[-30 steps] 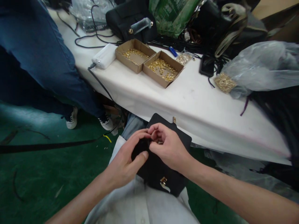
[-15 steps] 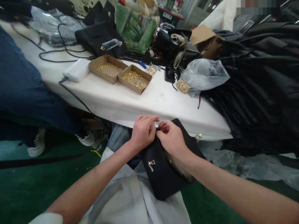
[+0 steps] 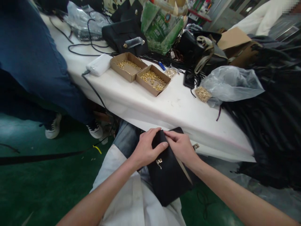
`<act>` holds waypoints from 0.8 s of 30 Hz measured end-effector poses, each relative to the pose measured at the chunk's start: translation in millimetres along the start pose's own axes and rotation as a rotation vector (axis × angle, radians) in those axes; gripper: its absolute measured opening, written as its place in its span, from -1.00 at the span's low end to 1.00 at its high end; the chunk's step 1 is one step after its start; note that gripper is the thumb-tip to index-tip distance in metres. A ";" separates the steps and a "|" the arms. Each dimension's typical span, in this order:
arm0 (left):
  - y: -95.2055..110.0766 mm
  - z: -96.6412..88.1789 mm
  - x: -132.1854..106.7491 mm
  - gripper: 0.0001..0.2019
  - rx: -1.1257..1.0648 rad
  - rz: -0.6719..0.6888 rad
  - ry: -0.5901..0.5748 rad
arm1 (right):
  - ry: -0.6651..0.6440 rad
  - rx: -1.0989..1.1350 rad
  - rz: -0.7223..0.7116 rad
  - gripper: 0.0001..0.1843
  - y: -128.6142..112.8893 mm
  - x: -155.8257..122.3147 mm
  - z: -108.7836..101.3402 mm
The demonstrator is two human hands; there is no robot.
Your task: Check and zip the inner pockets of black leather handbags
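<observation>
A black handbag (image 3: 166, 179) lies across my lap, a metal clasp (image 3: 159, 161) on its front panel. My left hand (image 3: 150, 146) grips the upper end of the bag, thumb on the front face and fingers over the far edge. At the same end, my right hand (image 3: 180, 144) pinches the bag's edge, its fingertips close to the left ones. Beyond the right wrist a second metal fitting (image 3: 196, 146) sticks out by the table edge. What lies under the right fingertips is hidden.
On the white table (image 3: 188, 116) sit two cardboard boxes (image 3: 152, 80) of small gold parts, a white power bank (image 3: 98, 65), a phone (image 3: 188, 79) and a plastic bag (image 3: 230, 84). Black material (image 3: 277, 125) hangs at right. Another person's legs (image 3: 35, 69) stand at left.
My left hand has opened from a raised pinch and now lies along the bag's front edge. The bag's opening looks narrower. The view has shifted, so the table items sit further right.
</observation>
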State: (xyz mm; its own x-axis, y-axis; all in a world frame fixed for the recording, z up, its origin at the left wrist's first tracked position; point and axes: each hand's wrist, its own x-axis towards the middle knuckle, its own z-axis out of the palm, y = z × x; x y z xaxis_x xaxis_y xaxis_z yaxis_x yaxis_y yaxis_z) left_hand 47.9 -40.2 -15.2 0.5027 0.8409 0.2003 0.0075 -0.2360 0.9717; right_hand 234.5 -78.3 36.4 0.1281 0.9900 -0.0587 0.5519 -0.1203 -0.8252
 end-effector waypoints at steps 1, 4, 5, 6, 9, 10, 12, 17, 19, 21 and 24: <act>-5.8 -1.8 -0.1 -0.50 -0.038 0.002 -0.001 | -0.073 -0.033 -0.053 -0.72 -0.8 0.6 -5.8; -16.8 -4.6 -2.1 -0.57 -0.124 0.020 -0.022 | -0.306 -0.176 -0.264 -0.61 -1.6 6.1 -22.5; -18.2 -4.9 -2.9 -0.59 -0.152 0.029 -0.024 | -0.372 -0.282 -0.373 -0.57 -1.1 8.7 -26.8; -18.8 -5.0 -3.4 -0.60 -0.178 0.035 -0.027 | -0.421 -0.403 -0.481 -0.57 -0.3 11.4 -30.0; -19.3 -5.4 -4.4 -0.60 -0.235 0.039 -0.032 | -0.472 -0.705 -0.694 -0.67 0.5 18.5 -33.7; -19.7 -5.8 -4.7 -0.60 -0.248 0.035 -0.033 | -0.478 -0.737 -0.708 -0.70 -0.8 20.4 -33.7; -21.0 -6.8 -5.8 -0.58 -0.268 0.023 -0.030 | -0.481 -0.811 -0.779 -0.72 -6.2 24.2 -33.1; -25.5 -7.3 -6.4 -0.54 -0.305 -0.023 -0.012 | -0.444 -1.025 -1.291 -0.71 -28.9 37.4 -33.5; -26.4 -8.2 0.1 -0.51 -0.312 -0.038 -0.010 | -0.483 -1.009 -1.366 -0.74 -40.0 42.6 -33.4; -23.5 -14.3 13.1 -0.47 -0.310 -0.049 -0.014 | -0.498 -1.024 -1.305 -0.75 -53.7 46.2 -32.8; -1.8 -37.0 39.3 -0.47 -0.276 -0.043 -0.003 | -0.483 -1.136 -1.102 -0.75 -77.3 46.4 -32.4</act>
State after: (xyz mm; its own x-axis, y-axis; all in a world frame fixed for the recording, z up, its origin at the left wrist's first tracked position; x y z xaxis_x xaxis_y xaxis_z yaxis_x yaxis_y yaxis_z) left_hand 35.6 11.2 -4.4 0.5094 0.8459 0.1581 -0.2065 -0.0582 0.9767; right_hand 224.5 -25.5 115.6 -0.8394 0.5346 -0.0981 0.5082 0.8360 0.2072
